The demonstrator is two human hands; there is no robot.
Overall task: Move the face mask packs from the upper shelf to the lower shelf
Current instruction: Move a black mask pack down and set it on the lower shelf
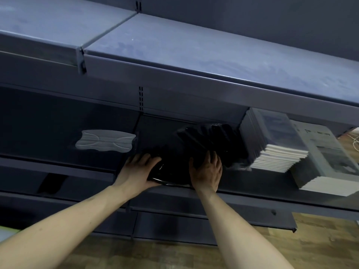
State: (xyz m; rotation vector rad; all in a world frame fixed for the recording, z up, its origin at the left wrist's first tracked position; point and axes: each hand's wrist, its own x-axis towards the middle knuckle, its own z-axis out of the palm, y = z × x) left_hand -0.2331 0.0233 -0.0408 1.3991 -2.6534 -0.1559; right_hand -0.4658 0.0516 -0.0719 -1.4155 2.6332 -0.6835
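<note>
A bundle of glossy black face mask packs (pixel 174 171) lies at the front of the lower shelf (pixel 252 199). My left hand (pixel 139 171) grips its left end, fingers curled over the top. My right hand (pixel 206 171) holds its right side, fingers reaching over the packs. Behind it, more black packs (pixel 211 140) lean fanned out against a stack to the right. The upper shelf (pixel 194 47) above is bare and dusty grey. A single white mask in a clear wrapper (pixel 105 140) lies on the lower shelf's left bay.
Stacked white booklets (pixel 275 156) and a wrapped stack of printed paper (pixel 326 162) fill the shelf's right end. A slotted upright (pixel 141 98) divides the bays. Further shelves (pixel 174 224) sit below, with wooden floor (pixel 194 255) underneath.
</note>
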